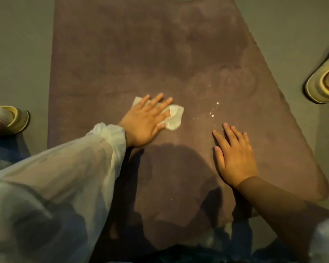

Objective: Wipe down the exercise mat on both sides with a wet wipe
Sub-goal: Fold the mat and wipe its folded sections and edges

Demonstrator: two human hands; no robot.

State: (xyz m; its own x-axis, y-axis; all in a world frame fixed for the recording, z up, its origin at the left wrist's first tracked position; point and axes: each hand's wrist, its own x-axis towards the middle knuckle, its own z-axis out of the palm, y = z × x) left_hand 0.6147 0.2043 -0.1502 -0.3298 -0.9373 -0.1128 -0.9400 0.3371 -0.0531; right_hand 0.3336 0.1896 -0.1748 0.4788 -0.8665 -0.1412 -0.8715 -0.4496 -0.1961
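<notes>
A brown exercise mat (pixel 160 54) lies flat on the floor and runs away from me. My left hand (pixel 144 120) presses a crumpled white wet wipe (pixel 174 118) flat onto the mat's middle, fingers straight and spread; part of the wipe shows beyond the fingertips. My right hand (pixel 234 156) rests palm down on the mat to the right, fingers straight, nothing in it. Darker damp patches cover the mat's far half, and small white flecks (pixel 215 109) lie between my two hands.
Grey floor (pixel 21 54) surrounds the mat. A foot in a pale slipper (pixel 17 118) stands at the mat's left edge, and another slippered foot (pixel 325 80) stands off its right edge. My shadow falls on the mat's near end.
</notes>
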